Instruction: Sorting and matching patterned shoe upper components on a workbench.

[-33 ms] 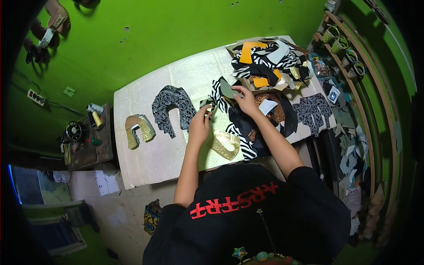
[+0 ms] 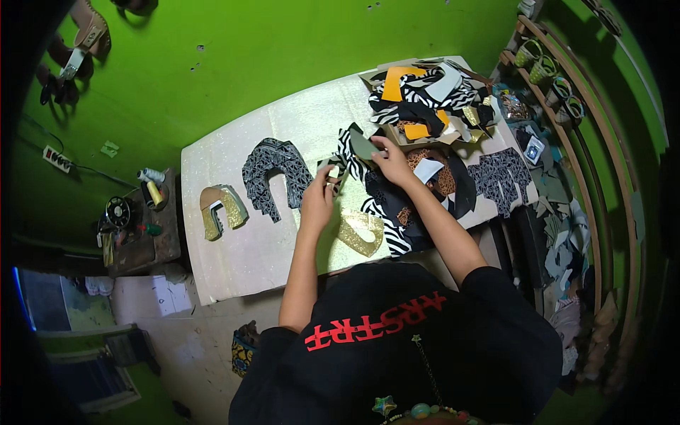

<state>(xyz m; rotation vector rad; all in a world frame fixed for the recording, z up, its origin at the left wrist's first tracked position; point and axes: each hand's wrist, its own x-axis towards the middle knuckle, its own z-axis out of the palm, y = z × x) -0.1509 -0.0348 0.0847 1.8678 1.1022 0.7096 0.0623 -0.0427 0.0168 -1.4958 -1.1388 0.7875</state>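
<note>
Above the middle of the table, a zebra-striped cut piece (image 2: 345,146) with a plain grey-green side (image 2: 363,146) is between my hands. My right hand (image 2: 392,164) pinches the grey-green part between thumb and fingers. At the striped lower end, my left hand (image 2: 319,197) has its fingers curled against the piece. A gold glitter U-shaped piece (image 2: 363,237) lies just below my hands. Left of them rests a stack of black-and-grey patterned U-shaped pieces (image 2: 268,159). Farther left is a smaller stack of gold and tan arched pieces (image 2: 212,202).
A box heaped with zebra, orange and white scraps (image 2: 432,92) stands at the back right. Leopard-print and black pieces (image 2: 443,180) lie by my right forearm, with dark patterned pieces (image 2: 499,180) beyond. Thread spools (image 2: 152,184) stand on a side table at left; a wooden rack (image 2: 567,134) borders the right.
The grey-green side of the held piece has tilted slightly and shows more fully. Both hands have barely shifted.
</note>
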